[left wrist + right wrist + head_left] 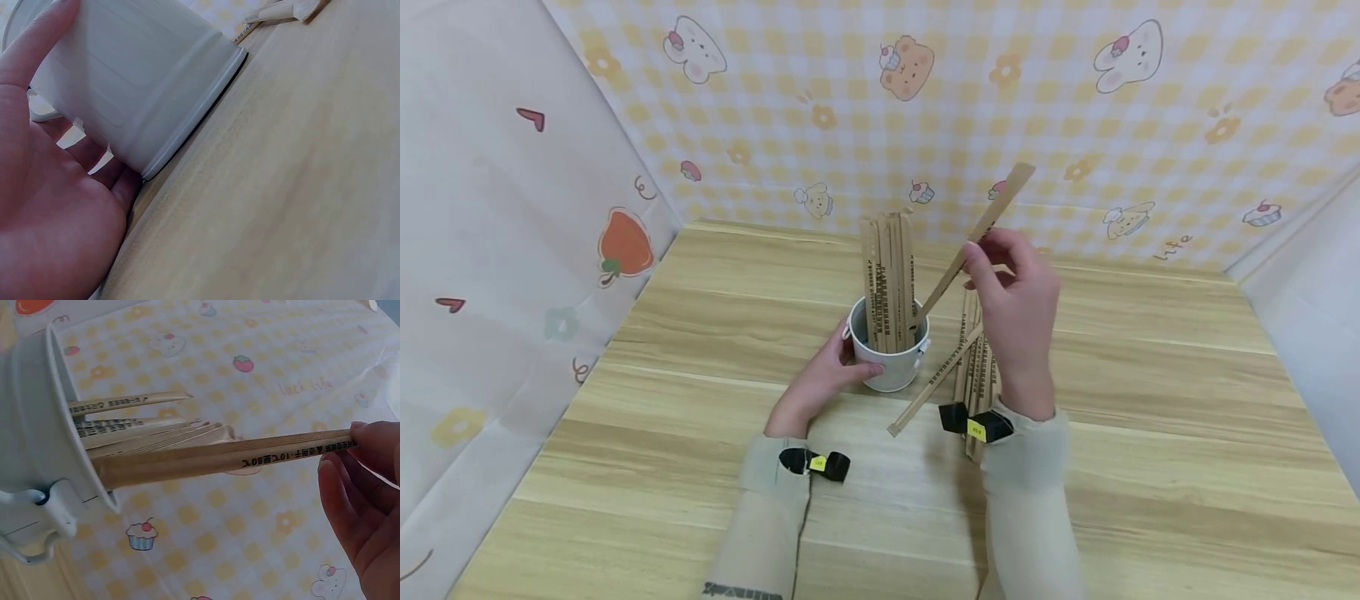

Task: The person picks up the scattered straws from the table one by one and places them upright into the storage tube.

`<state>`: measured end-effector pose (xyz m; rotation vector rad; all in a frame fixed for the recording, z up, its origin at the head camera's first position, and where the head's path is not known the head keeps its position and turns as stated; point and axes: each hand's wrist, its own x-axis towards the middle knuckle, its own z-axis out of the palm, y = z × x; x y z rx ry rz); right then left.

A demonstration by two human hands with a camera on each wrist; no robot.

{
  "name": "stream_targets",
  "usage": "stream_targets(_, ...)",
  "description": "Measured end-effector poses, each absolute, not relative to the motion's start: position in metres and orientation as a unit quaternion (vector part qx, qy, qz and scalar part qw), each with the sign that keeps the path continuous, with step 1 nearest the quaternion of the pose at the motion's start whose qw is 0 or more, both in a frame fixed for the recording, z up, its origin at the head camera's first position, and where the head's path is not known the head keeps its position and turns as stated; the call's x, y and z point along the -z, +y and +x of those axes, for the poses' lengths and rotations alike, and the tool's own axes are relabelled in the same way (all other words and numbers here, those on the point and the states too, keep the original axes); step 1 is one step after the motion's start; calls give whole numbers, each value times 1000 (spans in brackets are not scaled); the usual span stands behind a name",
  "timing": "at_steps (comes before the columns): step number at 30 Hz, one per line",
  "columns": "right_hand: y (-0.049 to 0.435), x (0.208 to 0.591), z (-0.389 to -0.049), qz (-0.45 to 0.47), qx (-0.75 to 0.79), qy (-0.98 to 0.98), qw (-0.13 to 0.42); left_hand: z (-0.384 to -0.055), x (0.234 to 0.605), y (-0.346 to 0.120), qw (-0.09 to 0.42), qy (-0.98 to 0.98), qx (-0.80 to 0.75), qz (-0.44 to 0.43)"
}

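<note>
A small white metal bucket (pixel 889 372) stands upright on the table, holding a bunch of brown paper-wrapped straws (pixel 889 275) with printed lettering. My left hand (pixel 827 367) grips it from the left, thumb across the front; in the left wrist view the fingers curl behind the bucket (pixel 144 75). Between thumb and fingers, my right hand (pixel 1018 296) pinches one wrapped straw (pixel 1000 204) by its middle. That straw slants, its lower end at the bucket's right rim. In the right wrist view the straw's (pixel 219 459) near end overlaps the bucket's mouth.
More wrapped straws (pixel 977 375) lie in a loose pile on the wooden table (pixel 1150 433), partly under my right forearm. One straw (pixel 932 383) lies askew from the pile towards the bucket. A yellow-checked cloth (pixel 850 150) with cartoon prints hangs behind the table.
</note>
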<state>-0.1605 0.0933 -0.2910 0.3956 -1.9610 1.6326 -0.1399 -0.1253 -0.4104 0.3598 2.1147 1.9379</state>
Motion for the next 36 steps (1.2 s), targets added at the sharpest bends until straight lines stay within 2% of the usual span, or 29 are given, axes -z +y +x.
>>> stream_targets(7, 87, 308, -172, 173, -529, -794, 244, -140, 410, -125, 126, 728, -663, 120)
stream_targets(18, 78, 335, -187, 171, -398, -890, 142, -144, 419, -127, 120, 724, -668, 125)
stream_targets(24, 76, 341, -190, 149, -379, -908, 102, -149, 434, -129, 119, 725, -667, 122)
stream_targets(36, 82, 346, -191, 143, -379, -914, 33, -150, 437, -129, 113, 724, -668, 129)
